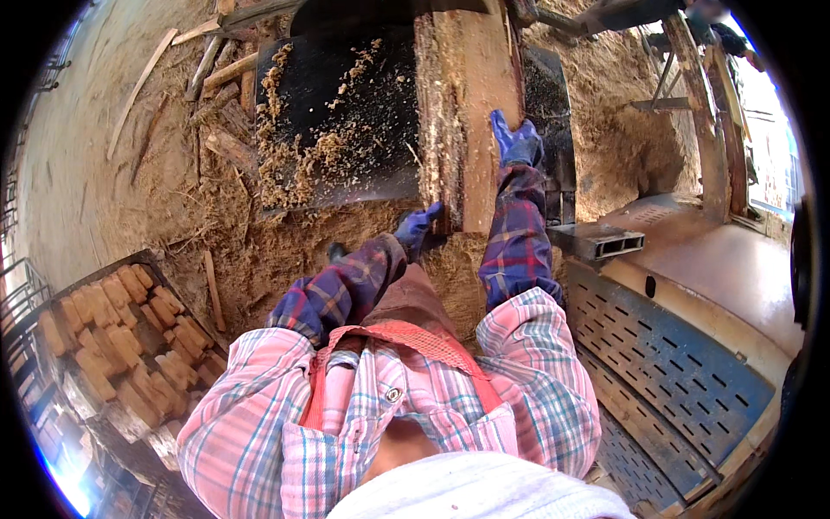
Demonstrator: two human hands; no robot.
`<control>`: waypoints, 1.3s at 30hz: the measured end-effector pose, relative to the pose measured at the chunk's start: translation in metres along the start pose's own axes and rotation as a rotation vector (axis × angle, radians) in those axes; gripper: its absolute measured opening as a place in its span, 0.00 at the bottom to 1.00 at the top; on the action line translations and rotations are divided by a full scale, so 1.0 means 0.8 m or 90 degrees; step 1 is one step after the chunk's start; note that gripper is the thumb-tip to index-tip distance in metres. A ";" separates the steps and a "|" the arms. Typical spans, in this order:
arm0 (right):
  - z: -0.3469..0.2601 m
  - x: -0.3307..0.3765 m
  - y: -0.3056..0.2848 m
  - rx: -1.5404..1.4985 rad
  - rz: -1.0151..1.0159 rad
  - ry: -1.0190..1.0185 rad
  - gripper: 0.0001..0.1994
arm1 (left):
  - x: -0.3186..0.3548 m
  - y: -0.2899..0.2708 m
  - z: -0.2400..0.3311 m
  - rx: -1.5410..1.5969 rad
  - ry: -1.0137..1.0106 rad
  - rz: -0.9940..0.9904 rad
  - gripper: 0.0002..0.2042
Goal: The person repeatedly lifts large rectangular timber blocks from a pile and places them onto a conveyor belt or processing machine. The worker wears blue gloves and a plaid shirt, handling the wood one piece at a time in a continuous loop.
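Observation:
A thick sawn timber slab (489,95), with rough bark along its left side, lies lengthwise in front of me across a dark metal saw table (380,104). At its near end, my left hand (418,227), in a blue glove, is closed on the bark-side corner with the thumb up. Farther along, my right hand (517,140), also gloved in blue, lies on the slab by its right edge, thumb stretched away from the fingers. Dark plaid sleeves cover both forearms. The undersides of both hands are hidden.
Sawdust clumps (294,160) cover part of the table. Offcuts (229,143) lie on the sawdust floor at the left. A crate of short wooden blocks (112,337) stands at the lower left. A slotted blue metal panel (674,346) and a hollow metal bar (596,241) are at the right.

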State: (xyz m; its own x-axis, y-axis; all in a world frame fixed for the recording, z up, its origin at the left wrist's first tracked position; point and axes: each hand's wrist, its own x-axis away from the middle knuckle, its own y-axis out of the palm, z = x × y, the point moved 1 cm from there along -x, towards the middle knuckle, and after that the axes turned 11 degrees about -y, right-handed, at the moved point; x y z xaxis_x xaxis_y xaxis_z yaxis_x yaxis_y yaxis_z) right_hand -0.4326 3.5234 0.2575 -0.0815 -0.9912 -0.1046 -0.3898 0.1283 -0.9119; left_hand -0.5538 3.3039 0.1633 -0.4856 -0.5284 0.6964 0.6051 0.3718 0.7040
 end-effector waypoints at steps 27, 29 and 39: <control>0.241 0.769 -0.187 -0.521 0.377 0.465 0.24 | 0.092 0.236 -0.286 -0.512 -0.221 -0.337 0.21; 0.300 0.787 -0.246 -0.648 0.529 0.472 0.25 | 0.105 0.323 -0.348 -0.695 -0.056 -0.537 0.18; 0.557 0.744 -0.125 -1.084 0.653 0.440 0.17 | 0.082 0.008 -0.219 -0.845 0.009 -0.022 0.18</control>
State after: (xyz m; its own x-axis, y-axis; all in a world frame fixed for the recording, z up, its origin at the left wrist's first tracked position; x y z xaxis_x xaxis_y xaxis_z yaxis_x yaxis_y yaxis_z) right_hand -0.0339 2.9059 0.1095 -0.8515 -0.4422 0.2818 -0.2146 0.7842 0.5822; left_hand -0.4713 3.1383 0.1890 -0.5109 -0.5330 0.6745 0.7498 -0.6600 0.0464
